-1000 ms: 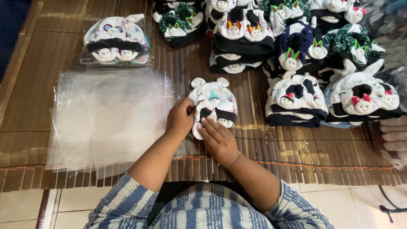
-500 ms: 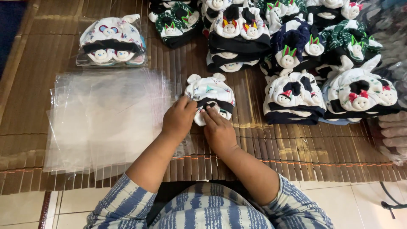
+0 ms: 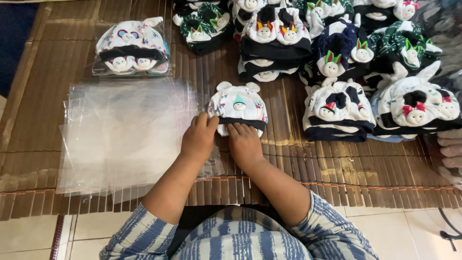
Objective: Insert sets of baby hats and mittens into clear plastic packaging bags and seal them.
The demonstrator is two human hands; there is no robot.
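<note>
A small white baby hat (image 3: 238, 103) with printed figures, two round ears and a dark band lies flat on the bamboo mat (image 3: 346, 168). Both hands rest on its near edge. My left hand (image 3: 198, 137) grips the hat's lower left corner beside the plastic bags. My right hand (image 3: 244, 142) presses on the dark band with its fingers curled over it.
A stack of clear plastic bags (image 3: 125, 132) lies to the left. A bagged hat (image 3: 131, 48) sits at the back left. Piles of several hats (image 3: 337, 108) fill the back and right. Tiled floor (image 3: 29, 236) runs along the near edge.
The hat has been turned over or unfolded: its white printed side with a single face now lies up. Both hands have moved from its middle to its near edge.
</note>
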